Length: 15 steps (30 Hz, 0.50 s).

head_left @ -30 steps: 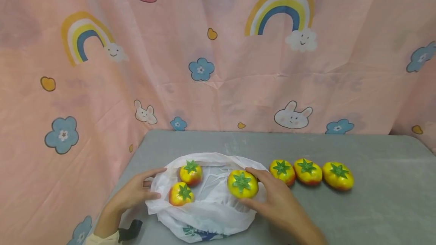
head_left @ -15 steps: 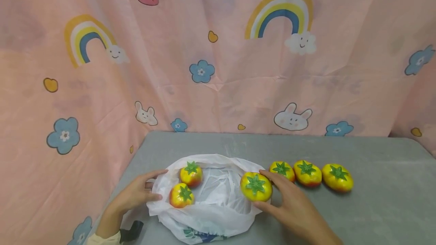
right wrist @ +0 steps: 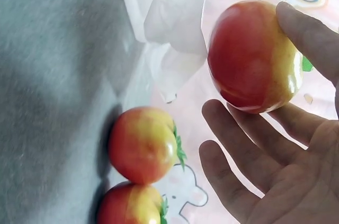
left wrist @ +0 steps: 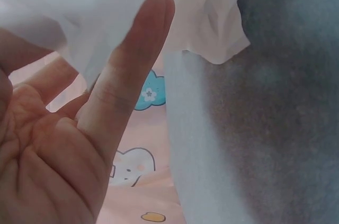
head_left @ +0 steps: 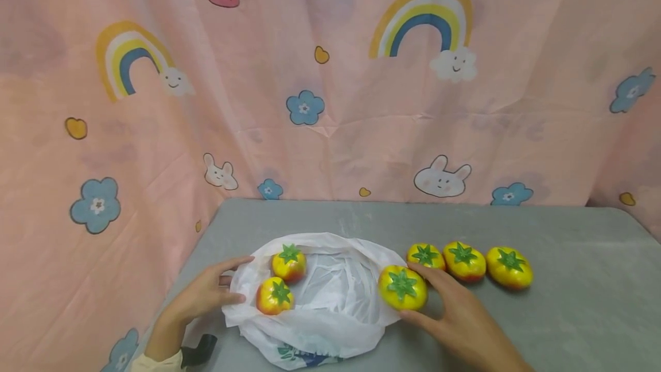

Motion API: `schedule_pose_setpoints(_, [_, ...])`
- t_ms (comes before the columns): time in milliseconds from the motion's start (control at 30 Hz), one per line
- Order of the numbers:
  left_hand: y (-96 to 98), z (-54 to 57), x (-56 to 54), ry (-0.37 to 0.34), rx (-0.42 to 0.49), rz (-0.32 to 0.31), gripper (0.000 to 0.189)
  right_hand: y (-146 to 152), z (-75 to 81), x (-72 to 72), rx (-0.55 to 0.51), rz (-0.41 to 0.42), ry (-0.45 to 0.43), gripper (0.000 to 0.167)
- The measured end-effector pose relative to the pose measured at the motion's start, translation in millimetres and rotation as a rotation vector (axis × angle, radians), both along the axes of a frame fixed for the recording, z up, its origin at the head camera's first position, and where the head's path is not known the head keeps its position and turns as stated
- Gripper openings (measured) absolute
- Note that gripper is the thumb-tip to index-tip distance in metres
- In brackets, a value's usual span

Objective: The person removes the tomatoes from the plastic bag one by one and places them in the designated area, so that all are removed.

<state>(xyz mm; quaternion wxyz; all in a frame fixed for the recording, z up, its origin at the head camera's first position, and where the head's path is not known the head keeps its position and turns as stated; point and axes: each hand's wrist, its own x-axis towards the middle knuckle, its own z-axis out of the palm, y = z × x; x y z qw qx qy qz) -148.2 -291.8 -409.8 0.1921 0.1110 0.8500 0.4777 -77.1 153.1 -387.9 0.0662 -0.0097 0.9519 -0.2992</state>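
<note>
In the head view my right hand (head_left: pixel 454 314) holds a yellow-red toy persimmon (head_left: pixel 403 287) with a green leafy top, at the right rim of a white plastic bag (head_left: pixel 310 332). The right wrist view shows this persimmon (right wrist: pixel 254 57) between thumb and fingers, off the table. Two more persimmons lie inside the open bag at its left: one farther back (head_left: pixel 289 264), one nearer (head_left: pixel 275 296). My left hand (head_left: pixel 203 291) rests against the bag's left side, thumb and index finger spread apart. In the left wrist view its thumb (left wrist: pixel 132 60) lies straight along the white plastic.
Three more persimmons stand in a row right of the bag: one (head_left: pixel 426 254) partly behind my right hand, a middle one (head_left: pixel 465 261) and a right one (head_left: pixel 509 268). The grey table (head_left: pixel 583 303) meets a pink printed curtain (head_left: pixel 351 90) at the back and left.
My right hand has moved right with the persimmon, from over the bag's opening to its right rim. The left hand and the other persimmons have stayed put.
</note>
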Motion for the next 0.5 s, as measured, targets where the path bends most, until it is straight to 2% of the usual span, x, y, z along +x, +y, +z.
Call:
schedule_pose_setpoints(100, [1.1, -0.2, -0.1, -0.007, 0.012, -0.009, 0.077, 5.1, -1.0, 0.1, 0.017, -0.005, -0.034, 0.094])
schedule_pose_setpoints(367, [2.4, -0.4, 3.3, -0.015, 0.073, -0.017, 0.079, 18.5, -5.6, 2.7, 0.063, -0.004, -0.057, 0.093])
schedule_pose_setpoints(500, [4.3, -1.2, 4.5, -0.025, 0.065, 0.011, 0.079, 26.0, -9.2, 3.8, 0.062, -0.006, -0.068, 0.092])
